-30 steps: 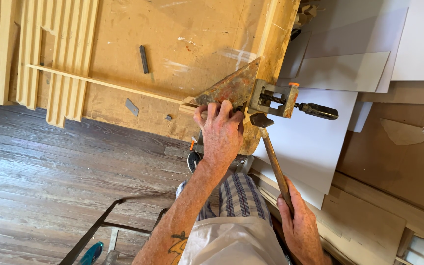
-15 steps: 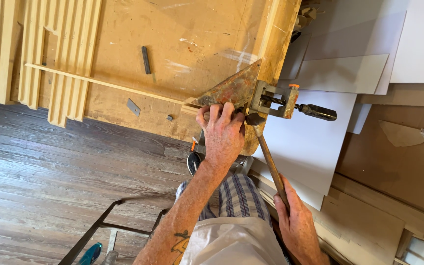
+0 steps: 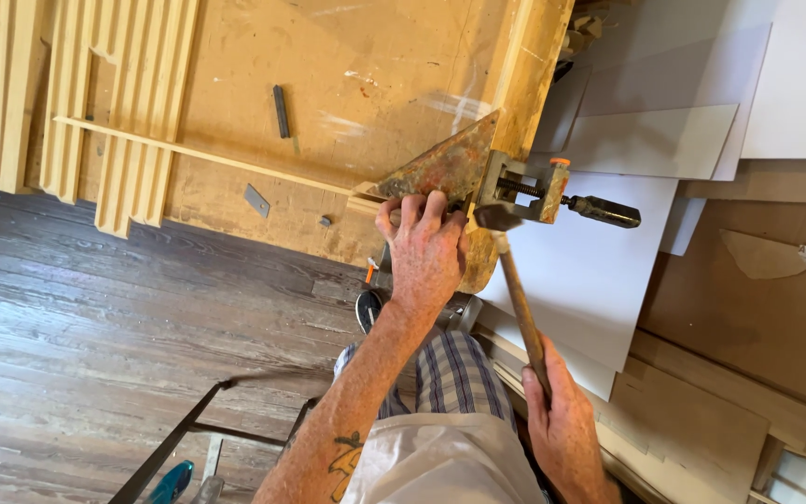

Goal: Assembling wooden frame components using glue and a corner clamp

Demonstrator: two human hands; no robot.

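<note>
So from my view, the left hand (image 3: 426, 250) is pressed down on a rusty triangular metal plate (image 3: 440, 168), fingers curled over its lower edge, pinning it at the edge of the plywood desk (image 3: 366, 84). The right hand (image 3: 566, 429) is wrapped tight around the wooden handle of a hammer (image 3: 515, 289), whose head sits right beside the left fingertips and just under the clamp (image 3: 534, 187). That clamp bites the desk edge next to the plate, its dark handle sticking out over some white sheets (image 3: 590, 271). A thin wood strip (image 3: 198, 154) runs across the desk to the plate.
</note>
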